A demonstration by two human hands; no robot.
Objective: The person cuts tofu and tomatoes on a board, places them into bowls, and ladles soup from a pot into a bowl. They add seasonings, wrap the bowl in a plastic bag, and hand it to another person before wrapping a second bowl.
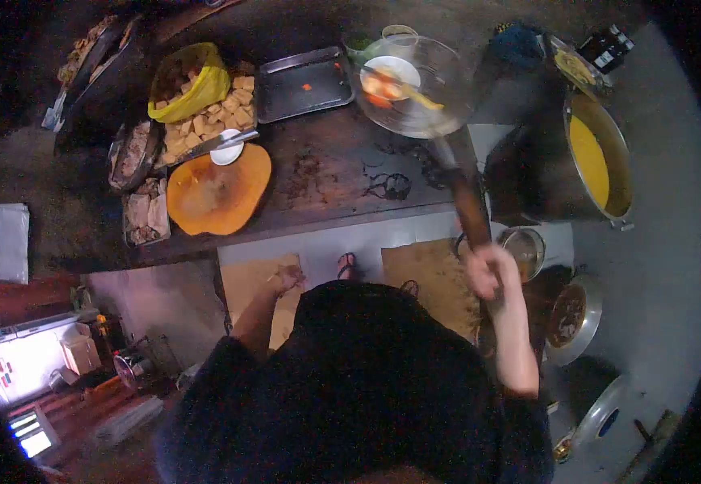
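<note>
My right hand (492, 270) is closed around the dark handle of a long utensil (469, 206), blurred by motion. Its far end reaches up to a wide transparent bowl or lid (447, 101), beside a white bowl (403, 73) with orange and pale food. My left hand (287, 278) hangs low over a brown floor mat (246, 274), below the table's front edge; its fingers look loosely spread, with nothing visible in them. A round orange-brown board (220, 189) lies on the dark table (326, 173), with a small white dish (227, 149) and a knife (220, 143) at its upper edge.
Tofu-like cubes (233, 109) and a yellow bag (213, 77) stand behind the board. A black tray (306, 89) lies at the back. Meat trays (147, 216) stand left. A large pot of yellow liquid (588, 157) and metal bowls (580, 319) are at the right.
</note>
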